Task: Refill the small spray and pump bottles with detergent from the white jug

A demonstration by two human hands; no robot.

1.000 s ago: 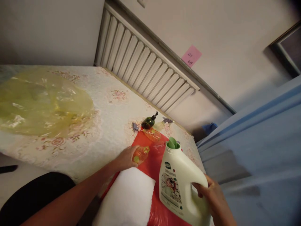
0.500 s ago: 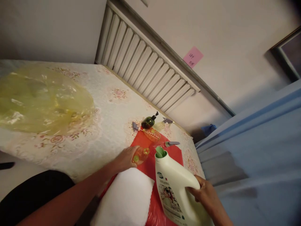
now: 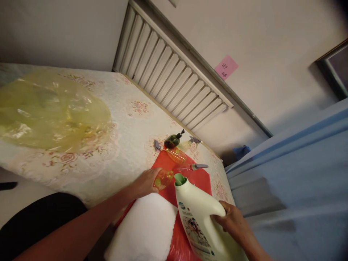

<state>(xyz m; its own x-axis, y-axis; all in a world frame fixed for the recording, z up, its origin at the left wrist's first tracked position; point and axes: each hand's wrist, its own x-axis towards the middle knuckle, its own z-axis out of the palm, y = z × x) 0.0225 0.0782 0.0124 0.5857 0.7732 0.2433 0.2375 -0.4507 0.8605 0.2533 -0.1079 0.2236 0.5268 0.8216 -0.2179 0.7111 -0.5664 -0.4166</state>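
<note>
My left hand (image 3: 148, 181) is closed around a small orange see-through bottle (image 3: 163, 179), whose uncapped mouth points right. By its handle, my right hand (image 3: 232, 219) grips a large pale-green detergent jug (image 3: 199, 214). The jug tilts left, and its green spout (image 3: 179, 179) is close to the bottle's mouth, with a small gap between them. No liquid shows at the spout. Under both lies a red plastic sheet (image 3: 165, 161). A spray head with a grey trigger (image 3: 199, 166) rests on it, just beyond the jug.
Behind are an orange spray bottle (image 3: 176, 155), a dark green pump bottle (image 3: 172, 141) and a pale spray bottle (image 3: 187, 145). A white paper roll (image 3: 144, 230) is in front. A yellow plastic bag (image 3: 54, 112) lies left on the floral tablecloth (image 3: 130, 145). A blue curtain (image 3: 299, 174) hangs right.
The jug in my right hand has shifted left, bringing its spout closer to the orange bottle's mouth. My left hand has barely moved.
</note>
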